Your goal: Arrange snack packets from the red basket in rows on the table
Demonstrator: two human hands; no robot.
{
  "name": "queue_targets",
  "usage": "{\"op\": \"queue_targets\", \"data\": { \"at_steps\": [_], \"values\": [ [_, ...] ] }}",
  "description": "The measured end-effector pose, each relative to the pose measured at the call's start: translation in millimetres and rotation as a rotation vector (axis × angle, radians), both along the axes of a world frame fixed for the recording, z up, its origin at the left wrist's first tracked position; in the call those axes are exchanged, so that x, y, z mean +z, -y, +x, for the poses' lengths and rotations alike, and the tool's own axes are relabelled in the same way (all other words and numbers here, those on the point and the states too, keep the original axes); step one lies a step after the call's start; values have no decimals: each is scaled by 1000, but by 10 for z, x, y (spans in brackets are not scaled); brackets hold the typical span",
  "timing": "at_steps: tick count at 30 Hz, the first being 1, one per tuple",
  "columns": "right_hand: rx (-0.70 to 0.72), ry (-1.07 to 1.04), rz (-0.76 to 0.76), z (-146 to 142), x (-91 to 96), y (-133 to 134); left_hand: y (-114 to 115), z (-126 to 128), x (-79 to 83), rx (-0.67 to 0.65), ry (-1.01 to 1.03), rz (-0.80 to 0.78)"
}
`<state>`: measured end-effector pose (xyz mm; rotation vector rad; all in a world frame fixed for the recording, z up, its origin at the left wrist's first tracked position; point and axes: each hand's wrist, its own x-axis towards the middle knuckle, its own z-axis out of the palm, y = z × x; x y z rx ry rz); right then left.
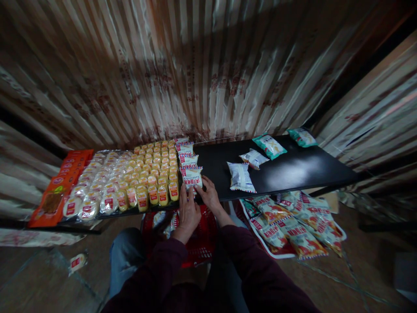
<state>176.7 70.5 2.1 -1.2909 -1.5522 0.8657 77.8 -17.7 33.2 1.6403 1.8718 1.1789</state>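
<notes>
At the front end of a short row of white snack packets [186, 149], both my hands hold one snack packet [191, 174] with red lettering and a striped edge. My left hand [189, 216] has its fingers up against the packet's lower front edge. On the packet's lower right corner are the fingers of my right hand [211, 196]. The packet lies on the black shelf [213, 163], right beside rows of small yellow wrapped cakes [153, 174]. My fingertips partly cover its front edge.
White wrapped cakes [94, 191] and an orange packet [60, 187] fill the shelf's left. Loose packets [241, 177] and green packets [269, 145] lie to the right. Below are a red basket [198, 243] and a white-rimmed basket [276, 255] of snack bags. Corrugated sheeting [195, 69] stands behind.
</notes>
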Motion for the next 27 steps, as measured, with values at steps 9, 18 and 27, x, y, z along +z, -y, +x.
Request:
{"op": "queue_targets", "data": {
  "at_steps": [9,18,27],
  "values": [
    [-12,-146,-132,45,96,-85,0,32,-70,1,-150,-46],
    [67,-227,-202,-37,175,-191,-1,24,-66,11,-165,-15],
    [8,-291,-236,-56,263,-383,-40,22,-29,21,-182,-20]
  ]
}}
